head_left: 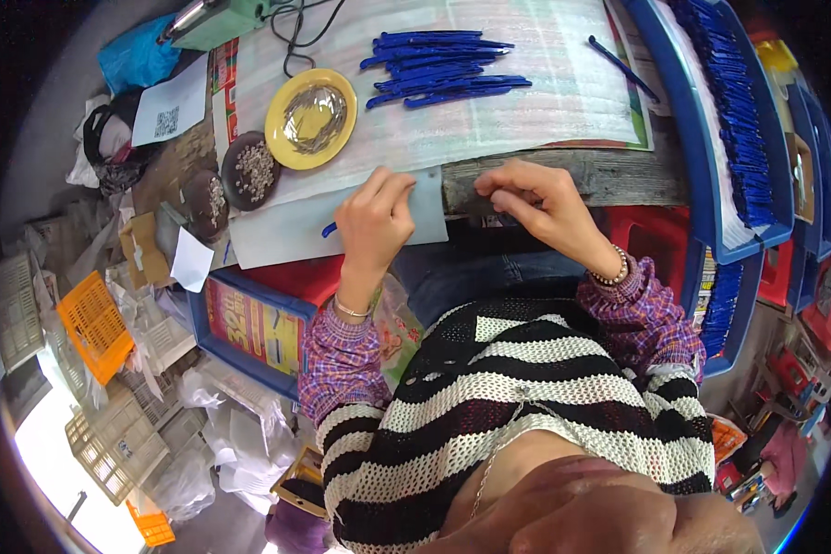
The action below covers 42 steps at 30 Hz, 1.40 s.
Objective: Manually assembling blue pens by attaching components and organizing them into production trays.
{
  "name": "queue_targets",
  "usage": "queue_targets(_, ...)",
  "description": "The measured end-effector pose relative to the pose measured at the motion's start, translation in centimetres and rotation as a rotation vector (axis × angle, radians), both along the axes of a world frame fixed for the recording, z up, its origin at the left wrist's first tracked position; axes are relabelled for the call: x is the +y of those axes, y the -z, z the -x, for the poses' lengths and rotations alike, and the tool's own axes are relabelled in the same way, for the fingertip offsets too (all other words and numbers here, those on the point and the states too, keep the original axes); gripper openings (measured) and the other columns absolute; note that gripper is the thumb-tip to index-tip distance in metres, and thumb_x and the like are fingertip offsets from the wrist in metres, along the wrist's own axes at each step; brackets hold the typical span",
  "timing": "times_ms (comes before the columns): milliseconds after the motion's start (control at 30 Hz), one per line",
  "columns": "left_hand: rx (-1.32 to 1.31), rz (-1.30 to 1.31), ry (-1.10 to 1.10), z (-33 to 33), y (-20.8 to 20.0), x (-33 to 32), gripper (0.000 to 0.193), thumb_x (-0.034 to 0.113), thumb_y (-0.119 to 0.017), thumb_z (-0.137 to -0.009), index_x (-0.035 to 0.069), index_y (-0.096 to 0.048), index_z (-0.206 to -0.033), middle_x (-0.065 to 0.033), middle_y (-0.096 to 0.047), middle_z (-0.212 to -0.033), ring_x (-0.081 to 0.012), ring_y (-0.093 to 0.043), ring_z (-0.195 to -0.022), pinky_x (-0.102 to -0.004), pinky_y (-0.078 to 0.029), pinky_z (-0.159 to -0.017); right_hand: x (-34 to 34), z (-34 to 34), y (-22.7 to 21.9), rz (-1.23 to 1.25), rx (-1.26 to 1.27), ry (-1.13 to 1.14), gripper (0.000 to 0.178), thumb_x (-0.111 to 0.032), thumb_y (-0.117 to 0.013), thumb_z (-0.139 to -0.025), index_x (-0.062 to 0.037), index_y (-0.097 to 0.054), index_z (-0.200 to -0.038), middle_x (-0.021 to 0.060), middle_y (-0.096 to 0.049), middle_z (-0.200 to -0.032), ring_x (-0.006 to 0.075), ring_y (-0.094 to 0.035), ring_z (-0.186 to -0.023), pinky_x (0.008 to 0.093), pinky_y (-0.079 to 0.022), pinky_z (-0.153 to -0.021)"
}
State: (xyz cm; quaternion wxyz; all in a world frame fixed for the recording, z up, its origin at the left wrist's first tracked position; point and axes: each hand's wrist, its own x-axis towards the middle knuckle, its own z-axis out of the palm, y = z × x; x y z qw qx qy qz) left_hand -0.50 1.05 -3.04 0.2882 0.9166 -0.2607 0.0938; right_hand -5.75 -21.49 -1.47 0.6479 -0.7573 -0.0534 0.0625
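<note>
My left hand (376,222) is closed at the table's near edge, over a pale grey sheet (286,238). Out of its left side sticks the end of a slim blue plastic stick (329,230); the fingers hide the rest. To the right, my right hand (540,201) has its fingers curled and thumb and forefinger close together; whatever they pinch cannot be made out. Ahead lies a pile of similar slim blue sticks (434,69). Left of it, a yellow dish (309,162) holds thin metal pins (314,120). Beside that stand two dark bowls (230,166) of small pieces.
A blue bin (748,247) packed with blue sticks stands at the right. One single blue stick (623,67) lies near it. A green machine (220,22) with a black cable is at the far left. Below the table sits another blue crate (205,332). Orange baskets (95,325) stand left.
</note>
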Motion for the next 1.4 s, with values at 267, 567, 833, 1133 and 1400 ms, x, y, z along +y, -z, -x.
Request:
queue_targets(267, 0.464, 0.370, 0.029, 0.2, -1.0, -1.8, 0.008, 0.001, -0.058, -0.082, 0.002, -0.063, -0.088, -0.0023, -0.058, -0.072, -0.0091, -0.051, -0.060, -0.0222, -0.039, -0.054, -0.7, 0.8, 0.2, 0.016, 0.000, 0.005, 0.018, -0.002, -0.056, -0.085, 0.0013, -0.063, -0.101, 0.0060, -0.065, -0.089, 0.0093, -0.060, -0.074, 0.0213, -0.048, -0.062)
queue_targets(567, 0.909, 0.855, 0.109, 2.4, -0.9, -5.7, 0.012, 0.005, -0.058, -0.087, 0.001, -0.061, -0.098, -0.0002, -0.057, -0.073, -0.0059, -0.050, -0.062, -0.0184, -0.037, -0.055, -1.1, 1.4, 0.8, -0.033, 0.034, 0.149, 0.013, -0.004, -0.062, -0.084, 0.0028, -0.064, -0.094, 0.0034, -0.064, -0.081, 0.0063, -0.058, -0.068, 0.0186, -0.047, -0.057)
queue_targets(833, 0.879, 0.897, 0.081, 2.6, -0.8, -5.8, 0.011, 0.006, -0.062, -0.085, 0.001, -0.062, -0.095, -0.0009, -0.058, -0.073, -0.0069, -0.052, -0.062, -0.0189, -0.038, -0.055, -0.5, 0.9, 0.9, 0.013, -0.018, 0.189, 0.014, -0.005, -0.066, -0.079, 0.0036, -0.064, -0.090, 0.0033, -0.063, -0.076, 0.0057, -0.059, -0.067, 0.0180, -0.047, -0.056)
queue_targets(1133, 0.793, 0.766, 0.023, 3.2, -1.3, -7.8, 0.010, -0.007, -0.055, -0.084, 0.000, -0.060, -0.090, -0.0029, -0.054, -0.079, -0.0068, -0.045, -0.062, -0.0194, -0.037, -0.055, -1.5, 1.1, 1.5, 0.103, -0.314, 0.307, 0.013, -0.012, -0.063, -0.074, -0.0006, -0.065, -0.079, 0.0140, -0.061, -0.067, 0.0238, -0.060, -0.057, 0.0320, -0.046, -0.051)
queue_targets(1400, 0.746, 0.828, 0.095, 3.4, 0.6, -9.0, 0.008, -0.001, -0.056, -0.086, -0.001, -0.059, -0.094, -0.0019, -0.053, -0.077, -0.0071, -0.044, -0.060, -0.0188, -0.034, -0.052, -2.1, 1.8, 2.2, 0.091, -0.492, 0.352, 0.025, -0.016, -0.058, -0.074, 0.0035, -0.053, -0.059, 0.0202, -0.051, -0.057, 0.0352, -0.052, -0.051, 0.0399, -0.040, -0.046)
